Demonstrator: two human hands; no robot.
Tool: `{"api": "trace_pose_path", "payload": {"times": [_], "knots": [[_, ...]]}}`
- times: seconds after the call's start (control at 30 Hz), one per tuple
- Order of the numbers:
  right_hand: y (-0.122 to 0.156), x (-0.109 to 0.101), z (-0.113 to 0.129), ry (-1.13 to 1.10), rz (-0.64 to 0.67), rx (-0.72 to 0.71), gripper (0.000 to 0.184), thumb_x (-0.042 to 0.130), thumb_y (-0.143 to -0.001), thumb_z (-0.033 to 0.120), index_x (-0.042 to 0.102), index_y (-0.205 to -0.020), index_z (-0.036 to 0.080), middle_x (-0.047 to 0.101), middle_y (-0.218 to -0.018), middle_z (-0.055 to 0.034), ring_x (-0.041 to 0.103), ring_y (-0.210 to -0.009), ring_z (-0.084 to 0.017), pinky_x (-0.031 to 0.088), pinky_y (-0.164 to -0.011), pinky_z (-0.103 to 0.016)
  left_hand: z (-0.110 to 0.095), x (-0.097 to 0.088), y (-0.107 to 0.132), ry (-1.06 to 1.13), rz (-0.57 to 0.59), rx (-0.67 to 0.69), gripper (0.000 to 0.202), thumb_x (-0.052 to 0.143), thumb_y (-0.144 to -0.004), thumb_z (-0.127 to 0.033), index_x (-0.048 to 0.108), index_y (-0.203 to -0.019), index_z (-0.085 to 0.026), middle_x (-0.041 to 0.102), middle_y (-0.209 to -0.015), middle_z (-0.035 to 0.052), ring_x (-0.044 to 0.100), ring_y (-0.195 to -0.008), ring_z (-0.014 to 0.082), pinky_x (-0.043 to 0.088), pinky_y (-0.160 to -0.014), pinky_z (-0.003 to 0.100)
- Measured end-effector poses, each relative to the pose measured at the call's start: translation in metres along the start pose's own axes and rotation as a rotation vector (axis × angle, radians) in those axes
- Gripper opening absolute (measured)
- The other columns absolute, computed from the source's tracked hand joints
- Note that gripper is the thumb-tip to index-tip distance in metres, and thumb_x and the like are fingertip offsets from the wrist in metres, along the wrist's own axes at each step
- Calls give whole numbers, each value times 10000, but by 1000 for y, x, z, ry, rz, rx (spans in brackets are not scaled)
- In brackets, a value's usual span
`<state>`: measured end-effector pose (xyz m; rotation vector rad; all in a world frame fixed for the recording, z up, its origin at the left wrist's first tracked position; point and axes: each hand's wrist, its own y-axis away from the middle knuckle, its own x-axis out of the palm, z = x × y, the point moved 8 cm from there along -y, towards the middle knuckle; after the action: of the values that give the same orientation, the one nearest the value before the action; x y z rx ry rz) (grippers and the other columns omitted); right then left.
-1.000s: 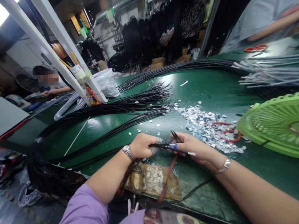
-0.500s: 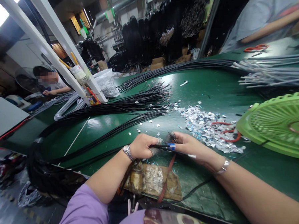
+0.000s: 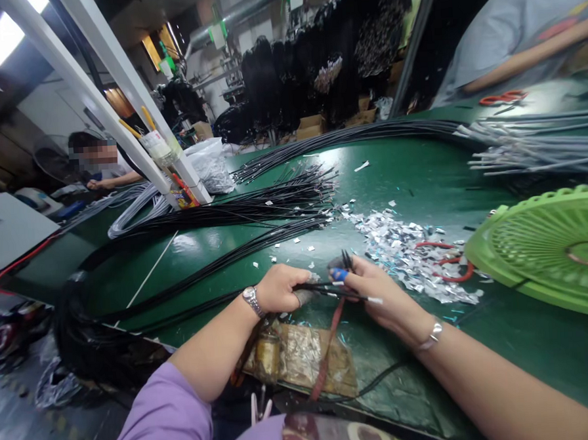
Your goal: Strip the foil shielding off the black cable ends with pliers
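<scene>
My left hand (image 3: 282,287) is closed around a thin bundle of black cables (image 3: 214,301), whose ends stick out to the right past the thumb. Some of those ends carry white tips (image 3: 375,301) and pass beneath my right hand (image 3: 376,286). The right fingers are pinched together, with something blue (image 3: 339,275) around or at the thumb tip. Dark thin prongs (image 3: 346,259) poke up by the right fingers; whether they are a tool or cable ends, I cannot tell. Below the hands lies a taped brown board (image 3: 305,354) with a reddish strap (image 3: 329,349) across it.
Silvery foil scraps (image 3: 398,247) are heaped right of the hands, with red-handled tools (image 3: 457,270) among them. A green fan (image 3: 561,245) stands at right. More black cables (image 3: 234,210) lie beyond. Grey cables (image 3: 531,145) and red scissors (image 3: 503,97) are near a co-worker (image 3: 521,37).
My right hand has turned and shifted slightly, so the blue thumb tip and dark prongs now sit a little higher. My left hand stays in nearly the same place on the cables.
</scene>
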<state>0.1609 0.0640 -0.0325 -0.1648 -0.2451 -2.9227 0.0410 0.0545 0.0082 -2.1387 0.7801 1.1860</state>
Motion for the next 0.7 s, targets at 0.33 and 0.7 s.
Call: {"api": "trace_pose_path", "payload": {"times": [0.33, 0.7], "knots": [[17, 6, 34, 990, -96, -607, 92, 442, -790, 246, 519, -746, 222, 631, -761, -84, 602, -711, -231, 479, -658, -343, -3, -30, 11, -674, -348, -201, 164, 490, -671, -145, 622, -763, -181, 606, -646, 44, 544, -583, 162, 358, -525, 261], [13, 14, 23, 1005, -16, -499, 177, 428, -828, 231, 602, -855, 225, 680, -793, -75, 635, -708, -236, 483, -663, -334, -27, -15, 3, -769, -248, -87, 134, 481, -682, -154, 600, -736, -184, 601, -632, 57, 564, -577, 174, 339, -478, 278]]}}
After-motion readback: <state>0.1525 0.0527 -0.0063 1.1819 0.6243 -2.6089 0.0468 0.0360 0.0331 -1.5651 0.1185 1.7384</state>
